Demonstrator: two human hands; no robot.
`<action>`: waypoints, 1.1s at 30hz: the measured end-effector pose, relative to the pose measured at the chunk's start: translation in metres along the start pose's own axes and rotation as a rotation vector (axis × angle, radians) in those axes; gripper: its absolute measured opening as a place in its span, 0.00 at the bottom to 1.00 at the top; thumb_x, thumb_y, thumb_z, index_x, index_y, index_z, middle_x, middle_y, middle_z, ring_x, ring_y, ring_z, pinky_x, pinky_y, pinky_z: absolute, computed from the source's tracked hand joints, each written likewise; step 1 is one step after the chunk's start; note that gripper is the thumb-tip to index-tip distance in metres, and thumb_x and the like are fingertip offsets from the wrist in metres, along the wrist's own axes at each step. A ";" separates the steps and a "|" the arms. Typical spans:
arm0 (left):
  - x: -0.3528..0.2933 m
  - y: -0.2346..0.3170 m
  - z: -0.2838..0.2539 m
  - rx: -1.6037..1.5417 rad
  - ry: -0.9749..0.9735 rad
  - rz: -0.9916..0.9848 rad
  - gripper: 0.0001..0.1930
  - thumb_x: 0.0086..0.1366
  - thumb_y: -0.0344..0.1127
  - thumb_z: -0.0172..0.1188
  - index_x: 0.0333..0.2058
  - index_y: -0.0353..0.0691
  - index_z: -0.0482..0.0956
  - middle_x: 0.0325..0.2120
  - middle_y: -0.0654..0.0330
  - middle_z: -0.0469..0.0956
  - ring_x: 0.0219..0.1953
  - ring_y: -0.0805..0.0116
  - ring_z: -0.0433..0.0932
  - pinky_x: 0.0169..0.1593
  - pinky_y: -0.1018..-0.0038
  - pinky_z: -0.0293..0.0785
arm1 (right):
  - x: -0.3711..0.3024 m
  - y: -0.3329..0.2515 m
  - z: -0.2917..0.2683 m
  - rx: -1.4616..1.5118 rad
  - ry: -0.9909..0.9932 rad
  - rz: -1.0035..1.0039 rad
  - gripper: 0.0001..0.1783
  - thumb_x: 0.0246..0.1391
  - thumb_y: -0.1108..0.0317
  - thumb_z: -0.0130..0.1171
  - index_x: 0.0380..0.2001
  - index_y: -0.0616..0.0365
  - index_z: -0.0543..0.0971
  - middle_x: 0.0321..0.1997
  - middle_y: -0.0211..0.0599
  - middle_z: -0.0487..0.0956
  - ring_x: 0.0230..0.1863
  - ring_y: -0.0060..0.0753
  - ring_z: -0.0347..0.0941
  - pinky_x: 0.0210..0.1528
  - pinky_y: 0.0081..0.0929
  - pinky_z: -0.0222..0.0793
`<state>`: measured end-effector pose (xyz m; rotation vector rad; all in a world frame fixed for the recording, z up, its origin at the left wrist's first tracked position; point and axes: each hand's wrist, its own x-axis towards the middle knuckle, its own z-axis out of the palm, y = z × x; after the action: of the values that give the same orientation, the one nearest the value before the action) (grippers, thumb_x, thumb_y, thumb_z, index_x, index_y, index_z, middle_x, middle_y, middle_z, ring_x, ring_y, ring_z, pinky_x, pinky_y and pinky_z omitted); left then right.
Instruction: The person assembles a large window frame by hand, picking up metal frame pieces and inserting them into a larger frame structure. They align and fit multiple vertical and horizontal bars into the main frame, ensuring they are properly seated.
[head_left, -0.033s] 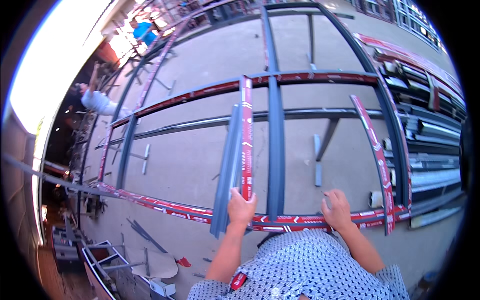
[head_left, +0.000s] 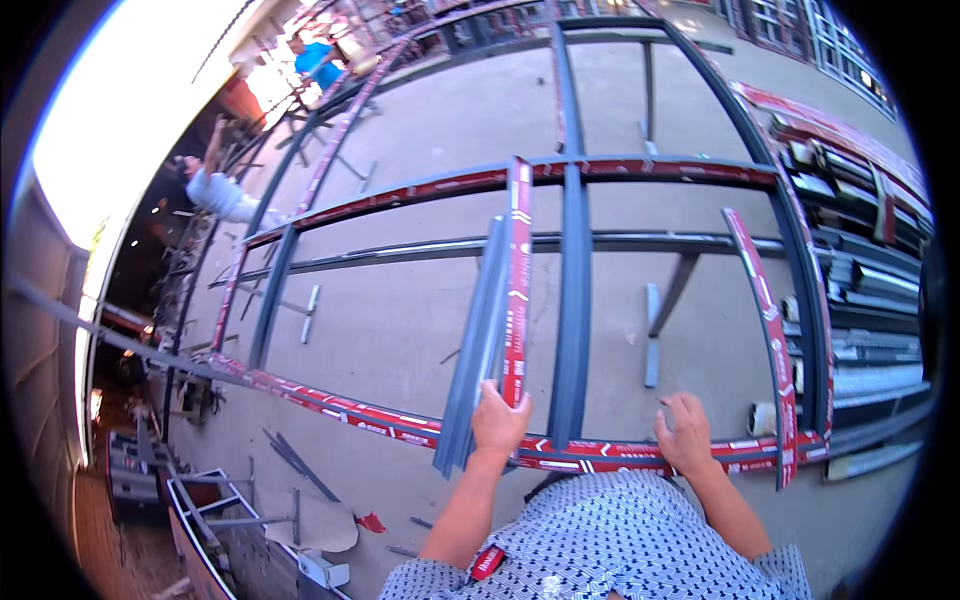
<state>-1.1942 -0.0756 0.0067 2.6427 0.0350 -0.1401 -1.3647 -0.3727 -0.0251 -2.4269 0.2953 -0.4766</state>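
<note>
Beyond the left side of the frame (head_left: 574, 300), a white expanse (head_left: 120, 110) was burnt out with glare, bluish along its rim, while a recess (head_left: 140, 240) beside it sank into deep shadow. The floor (head_left: 400, 340) lay in soft, even, cool light. Past the frame's right edge, stacked metal profiles (head_left: 850, 378) threw back pale highlights. Beyond the far edge, detail smeared softly; the frame's long bars bowed with lens distortion, and black vignetting swallowed every corner.
</note>
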 end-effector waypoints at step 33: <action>-0.074 0.037 -0.022 0.172 0.236 0.622 0.12 0.57 0.25 0.74 0.32 0.39 0.77 0.32 0.55 0.79 0.37 0.49 0.80 0.39 0.56 0.74 | 0.088 -0.047 -0.024 0.509 -0.102 0.139 0.40 0.74 0.41 0.57 0.66 0.72 0.75 0.56 0.57 0.84 0.58 0.52 0.83 0.62 0.43 0.78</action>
<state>-1.2642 -0.0975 0.0510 2.6867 -0.7386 0.3911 -1.2899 -0.3781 0.0454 -1.9130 0.2589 -0.3172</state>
